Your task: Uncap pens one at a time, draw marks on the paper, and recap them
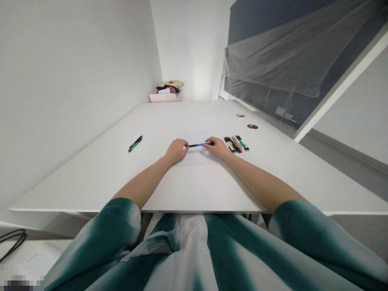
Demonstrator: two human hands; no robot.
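A blue and black pen (pixel 198 144) lies crosswise between my hands, over a white sheet of paper (pixel 197 159). At its black end, my left hand (pixel 176 150) pinches it between thumb and fingers. My right hand (pixel 216 147) is closed on the blue end. Just right of that hand sits a row of several pens (pixel 233 144) with black, yellow, pink and green parts. Farther off to the left, a green and black pen (pixel 135 144) rests by itself on the table.
The white table (pixel 106 178) runs back to a pale box (pixel 163 97) with cloth items piled in it. Two round grommets (pixel 252 126) are set in the tabletop at the right. A wall borders the left side; a dark, plastic-draped panel (pixel 273 60) stands at the right.
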